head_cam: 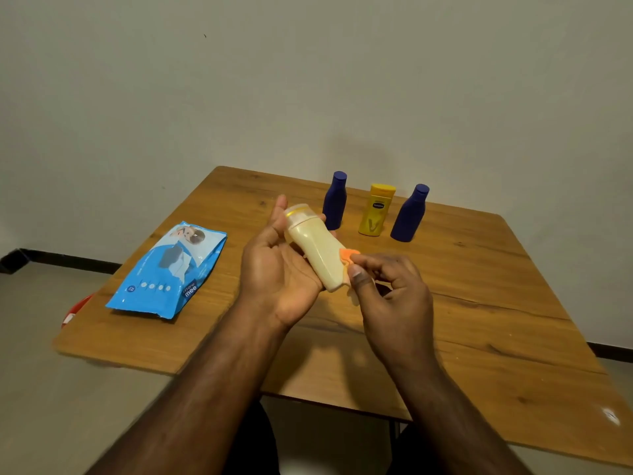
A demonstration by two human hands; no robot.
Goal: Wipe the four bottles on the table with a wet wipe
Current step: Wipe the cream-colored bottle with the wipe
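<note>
On the wooden table (pixel 479 303) at the frame centre, the left hand (pixel 274 269) cradles the cream bottle (pixel 318 248) with fingers curled behind it while the right hand (pixel 394 289) pinches the wet wipe (pixel 349 257) against its lower end, so wiping seems underway and next needs turning the bottle.

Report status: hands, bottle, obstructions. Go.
Left hand cradles cream bottle above table. Right hand pinches wipe against bottle's base end. Three bottles upright behind, untouched. Nothing obstructing.

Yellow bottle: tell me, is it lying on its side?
No, the yellow bottle stands upright on the table between two blue bottles.
</note>
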